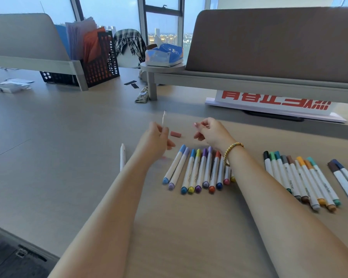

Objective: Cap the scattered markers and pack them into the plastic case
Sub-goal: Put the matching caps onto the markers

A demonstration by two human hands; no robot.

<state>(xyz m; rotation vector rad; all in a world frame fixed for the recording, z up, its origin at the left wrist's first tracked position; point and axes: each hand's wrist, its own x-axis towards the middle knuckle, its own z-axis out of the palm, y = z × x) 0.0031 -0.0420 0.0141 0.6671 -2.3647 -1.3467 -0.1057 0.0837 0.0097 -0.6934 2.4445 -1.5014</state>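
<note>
Head view: both bare arms reach fwd over the pale wood-grain counter (pixel 68 157), hands raised a bit above it near the middle. The left hand (pixel 156 140) has its grip closed on a thin white uncapped marker (pixel 163 118), fingers curled round the lower end, barrel pointing up & away w/ slight tilt; motion-blurred. The right hand (pixel 211 131) has fingers curled, a small pale pink bit at the fingertips (pixel 196 125), too blurred to tell what it is or whether it's pinched, so its grip can't be told. A gold bead bracelet (pixel 232 150) sits on the right wrist.

Between the hands, on the counter, lies a loose pink marker cap (pixel 175 134), apart from both. Just toward the near edge from it, a row of capped white-barrel markers w/ blue, purple, yellow & red caps (pixel 197 169) lies side by side, touching; right wrist covers the row's right end. Toward the right edge, a second group of capped markers in black, green, grey, brown & orange (pixel 301 177), then two dark-capped markers (pixel 344 177) at the frame's right border. Left of the left forearm, a lone white marker (pixel 122 157) lies flat.

Far side: black mesh file rack w/ papers (pixel 96 57), blue tissue pack (pixel 164 55) on a round shelf, white sign w/ red characters (pixel 273 101) under the grey divider.
</note>
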